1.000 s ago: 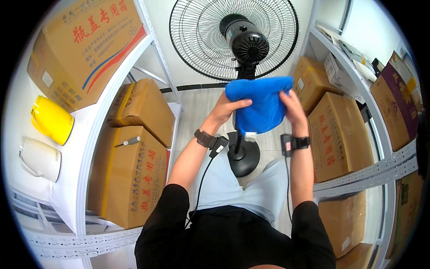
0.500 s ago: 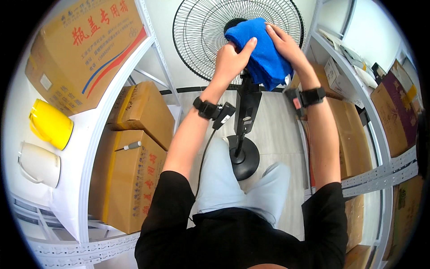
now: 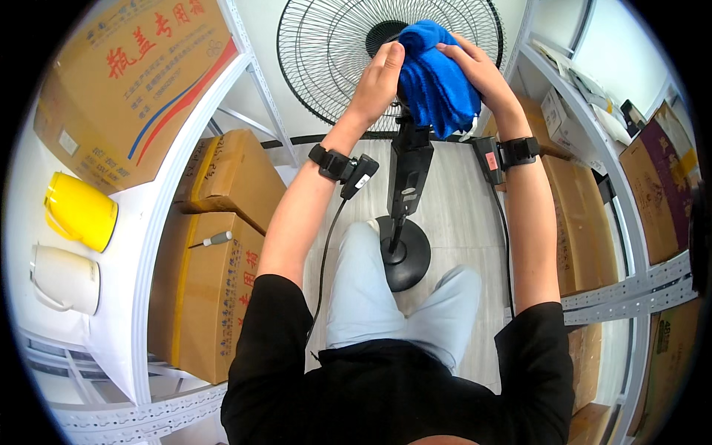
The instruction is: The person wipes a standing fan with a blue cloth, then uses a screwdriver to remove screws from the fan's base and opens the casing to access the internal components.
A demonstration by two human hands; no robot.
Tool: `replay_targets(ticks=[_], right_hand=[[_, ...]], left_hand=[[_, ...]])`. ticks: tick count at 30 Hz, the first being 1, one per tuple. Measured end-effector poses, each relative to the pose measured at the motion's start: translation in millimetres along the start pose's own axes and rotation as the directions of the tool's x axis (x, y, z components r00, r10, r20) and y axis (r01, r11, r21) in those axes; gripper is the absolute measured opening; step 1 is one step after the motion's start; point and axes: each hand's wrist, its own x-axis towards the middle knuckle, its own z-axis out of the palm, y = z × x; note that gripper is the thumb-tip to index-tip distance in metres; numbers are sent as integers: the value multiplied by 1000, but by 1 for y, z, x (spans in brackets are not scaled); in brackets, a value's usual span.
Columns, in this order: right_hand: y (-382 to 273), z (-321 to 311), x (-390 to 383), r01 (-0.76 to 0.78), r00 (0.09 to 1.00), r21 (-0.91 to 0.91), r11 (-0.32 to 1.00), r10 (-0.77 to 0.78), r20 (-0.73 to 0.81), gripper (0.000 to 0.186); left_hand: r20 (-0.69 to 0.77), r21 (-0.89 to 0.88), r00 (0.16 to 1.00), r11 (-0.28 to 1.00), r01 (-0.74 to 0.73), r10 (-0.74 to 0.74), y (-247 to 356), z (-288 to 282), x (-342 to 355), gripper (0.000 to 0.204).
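A folded blue cloth (image 3: 437, 89) is draped over the top of the black standing fan, covering its motor housing. My left hand (image 3: 376, 80) grips the cloth's left side, thumb raised; my right hand (image 3: 478, 70) grips its right side, fingers curled over the top. Behind them is the round wire grille (image 3: 315, 63); the black pole (image 3: 408, 170) runs down to a round base (image 3: 404, 267) on the floor. Both wrists wear black straps with cabled devices (image 3: 348, 170).
Metal shelving (image 3: 245, 81) flanks me with cardboard boxes (image 3: 571, 222). At left stand a yellow pitcher-like container (image 3: 85, 211) and a white one (image 3: 70, 282); a screwdriver (image 3: 213, 239) lies on a box. Papers and loose items (image 3: 578, 74) sit on the upper right shelf.
Both hands have lifted the cloth up and forward onto the fan's motor housing, exposing more of the pole. Since half a second ago the cloth has bunched slightly higher and to the right.
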Motion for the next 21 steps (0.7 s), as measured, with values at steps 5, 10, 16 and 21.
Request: replay_targets(ticks=[5, 10, 16, 21], right_hand=[[55, 0, -9, -100, 982, 568, 817, 171, -74, 39], [103, 39, -52, -74, 934, 787, 613, 320, -161, 53], [112, 14, -46, 87, 921, 759, 645, 239, -308, 40], [62, -17, -4, 42, 980, 534, 845, 69, -187, 48]], left_hand=[[40, 134, 997, 988, -78, 73, -5, 5, -6, 50], [15, 157, 997, 985, -79, 77, -9, 5, -6, 38], [51, 202, 993, 973, -112, 104, -9, 6, -6, 35], [53, 208, 993, 972, -113, 105, -12, 8, -6, 35]])
